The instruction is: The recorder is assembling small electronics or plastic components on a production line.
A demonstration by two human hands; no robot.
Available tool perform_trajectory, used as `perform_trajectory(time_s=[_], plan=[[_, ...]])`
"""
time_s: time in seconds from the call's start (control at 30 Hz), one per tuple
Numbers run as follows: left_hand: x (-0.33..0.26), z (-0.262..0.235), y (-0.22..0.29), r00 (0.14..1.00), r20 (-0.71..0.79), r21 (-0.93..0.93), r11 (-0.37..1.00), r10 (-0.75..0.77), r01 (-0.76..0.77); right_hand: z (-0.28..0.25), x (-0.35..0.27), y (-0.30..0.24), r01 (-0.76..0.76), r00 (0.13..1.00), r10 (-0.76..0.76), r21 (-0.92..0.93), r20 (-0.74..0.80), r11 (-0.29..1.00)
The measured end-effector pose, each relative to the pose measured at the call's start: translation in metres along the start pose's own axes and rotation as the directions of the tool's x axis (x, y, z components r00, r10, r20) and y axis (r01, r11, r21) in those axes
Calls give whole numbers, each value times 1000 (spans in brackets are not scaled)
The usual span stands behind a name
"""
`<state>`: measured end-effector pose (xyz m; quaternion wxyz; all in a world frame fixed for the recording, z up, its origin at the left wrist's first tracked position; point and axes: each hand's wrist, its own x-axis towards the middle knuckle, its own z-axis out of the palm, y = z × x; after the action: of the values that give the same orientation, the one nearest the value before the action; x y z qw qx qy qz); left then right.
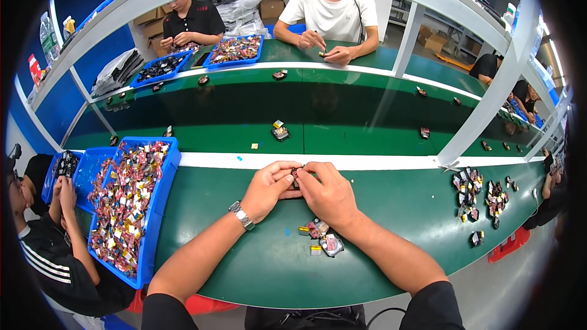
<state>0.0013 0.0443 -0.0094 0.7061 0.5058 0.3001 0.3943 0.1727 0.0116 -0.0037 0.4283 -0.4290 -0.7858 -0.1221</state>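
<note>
My left hand (269, 192) and my right hand (330, 192) meet over the green bench. Between their fingertips they pinch a small dark electronic part (296, 176) with some red on it, mostly covered by the fingers. A metal-band watch (241, 215) is on my left wrist. Just below my hands, near the right forearm, lie a few loose small electronic assemblies (332, 243) with black rims, and a small silver and yellow piece (315, 250). None of these touches my fingers.
A blue tray (160, 208) heaped with small red, white and yellow parts stands at left. Clusters of assemblies (468, 192) lie at right. Beyond a white ledge (379, 162), a green conveyor carries scattered assemblies (280, 132). Co-workers sit opposite and at left; a grey post (483, 85) rises at right.
</note>
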Motion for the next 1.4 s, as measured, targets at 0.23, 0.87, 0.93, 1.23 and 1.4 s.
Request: perform_trajectory(time_s=[0.23,0.87,0.93,1.23,1.4], plan=[[-1,3,-3,998,-41,42,998,40,-39,-5,6,-3,-100,995,98,165,18,981],[0,4,-12,967,-151,226,960,204,-167,7,8,30,-513,855,474,481,210,711],[2,4,-9,963,-194,155,975,189,-160,14,16,72,-633,753,609,528,250,566],[-1,1,-14,978,-55,371,913,201,-166,31,41,136,-535,834,551,-283,-26,796],[-12,18,-8,916,106,798,516,386,-310,59,47,86,-466,851,473,-87,227,880]])
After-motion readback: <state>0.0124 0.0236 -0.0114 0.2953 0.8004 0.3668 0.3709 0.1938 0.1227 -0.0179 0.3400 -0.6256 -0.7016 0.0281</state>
